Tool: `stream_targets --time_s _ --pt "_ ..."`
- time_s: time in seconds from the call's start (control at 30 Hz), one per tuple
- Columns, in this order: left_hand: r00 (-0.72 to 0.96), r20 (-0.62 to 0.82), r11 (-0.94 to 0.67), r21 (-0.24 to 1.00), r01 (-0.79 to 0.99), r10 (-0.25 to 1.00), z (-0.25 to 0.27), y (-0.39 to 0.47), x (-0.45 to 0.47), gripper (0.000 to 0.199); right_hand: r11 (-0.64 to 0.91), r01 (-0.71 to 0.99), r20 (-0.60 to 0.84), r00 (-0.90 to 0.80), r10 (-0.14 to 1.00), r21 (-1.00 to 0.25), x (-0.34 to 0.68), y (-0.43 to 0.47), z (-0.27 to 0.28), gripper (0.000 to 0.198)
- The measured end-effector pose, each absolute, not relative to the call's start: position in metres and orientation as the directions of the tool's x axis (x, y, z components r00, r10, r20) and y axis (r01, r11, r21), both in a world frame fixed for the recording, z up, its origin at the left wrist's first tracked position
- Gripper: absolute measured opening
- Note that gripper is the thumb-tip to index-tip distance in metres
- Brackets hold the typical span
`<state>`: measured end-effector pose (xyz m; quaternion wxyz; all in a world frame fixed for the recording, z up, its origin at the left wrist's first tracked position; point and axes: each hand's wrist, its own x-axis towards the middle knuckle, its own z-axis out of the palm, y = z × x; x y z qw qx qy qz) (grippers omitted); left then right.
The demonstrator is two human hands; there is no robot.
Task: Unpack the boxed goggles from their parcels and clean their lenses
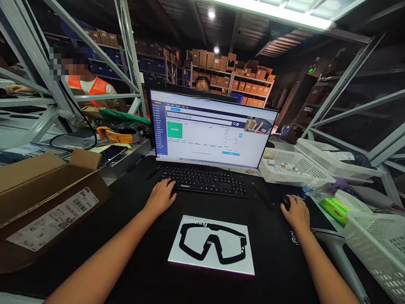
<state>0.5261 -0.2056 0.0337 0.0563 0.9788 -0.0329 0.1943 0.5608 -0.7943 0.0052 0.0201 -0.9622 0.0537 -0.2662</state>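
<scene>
My left hand [160, 197] rests at the left end of the black keyboard [204, 182], fingers stretched out, holding nothing. On the right, my right hand [297, 213] is wrapped over a black computer mouse [285, 203], mostly hidden under the fingers. Between my forearms a flat white box [198, 240] printed with black goggles or a glasses frame and the word "Wakening" lies on the black desk mat [142, 266]. Behind the keyboard a lit monitor [202, 145] shows a web page with a search bar, a green square and a small camera picture.
An opened cardboard box [41, 181] with a shipping label stands at left. A phone [115, 152] lies behind it. White plastic baskets [376, 240], a green tissue pack [335, 210] and a grey handheld scanner [340, 253] sit at right. Two other people are beyond the metal frame and monitor.
</scene>
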Motion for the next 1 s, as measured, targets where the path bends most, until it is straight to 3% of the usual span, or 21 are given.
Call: stream_targets --time_s 0.3,1.0 --pt "0.925 0.379 -0.993 0.087 -0.079 -0.04 0.037 -0.208 0.526 0.048 -0.977 -0.117 0.48 0.857 -0.189 -0.176 0.566 -0.805 -0.007 0.054" --pt "0.943 0.331 -0.996 0.078 -0.045 -0.016 0.047 -0.224 0.519 0.049 -0.968 -0.023 0.522 0.839 -0.154 -0.249 0.582 -0.824 -0.028 0.064"
